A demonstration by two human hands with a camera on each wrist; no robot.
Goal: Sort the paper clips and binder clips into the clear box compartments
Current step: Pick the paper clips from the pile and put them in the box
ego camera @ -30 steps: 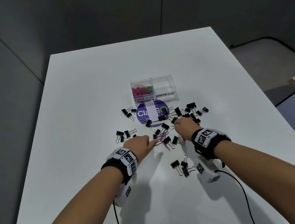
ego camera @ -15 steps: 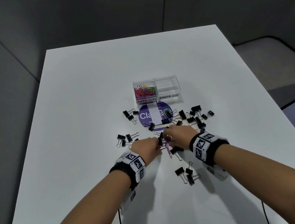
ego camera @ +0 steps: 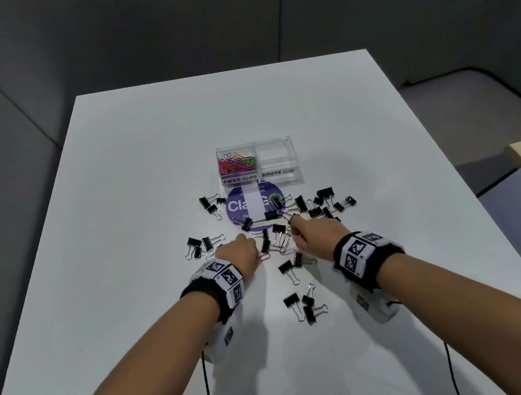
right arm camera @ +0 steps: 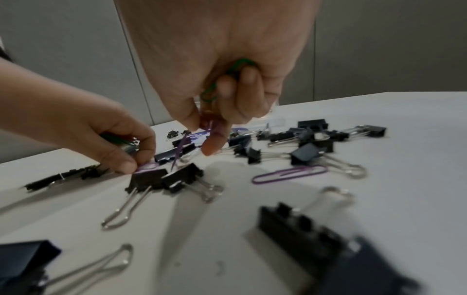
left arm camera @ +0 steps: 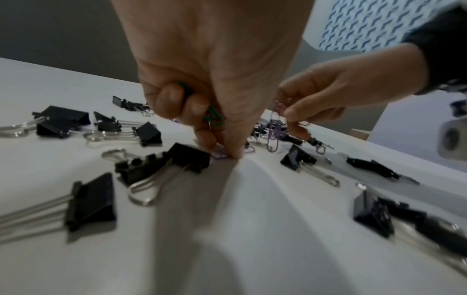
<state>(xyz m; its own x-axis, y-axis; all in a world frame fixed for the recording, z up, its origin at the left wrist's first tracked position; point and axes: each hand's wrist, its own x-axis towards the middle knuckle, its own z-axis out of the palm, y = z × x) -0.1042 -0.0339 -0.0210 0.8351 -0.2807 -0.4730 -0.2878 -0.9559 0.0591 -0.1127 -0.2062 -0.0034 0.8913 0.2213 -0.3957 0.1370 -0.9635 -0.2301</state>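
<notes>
Both hands (ego camera: 239,251) (ego camera: 314,233) pinching paper clips (left arm camera: 215,117) amid binder clips (ego camera: 278,229) on the table (ego camera: 145,182), box (ego camera: 262,186) just beyond; best gathering only coloured wire, then dumping left compartment.

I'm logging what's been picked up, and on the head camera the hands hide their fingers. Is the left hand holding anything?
Observer: Yes. The left hand has green paper clips tucked under curled fingers, and its fingertips touch a purple clip on the table.
Operator: And the right hand?
Observer: The right hand pinches a dangling purple paper clip, with a green paper clip curled in its palm.
Operator: Any paper clip lying loose nearby?
Observer: One flat purple paper clip lies beside a binder clip.
</notes>
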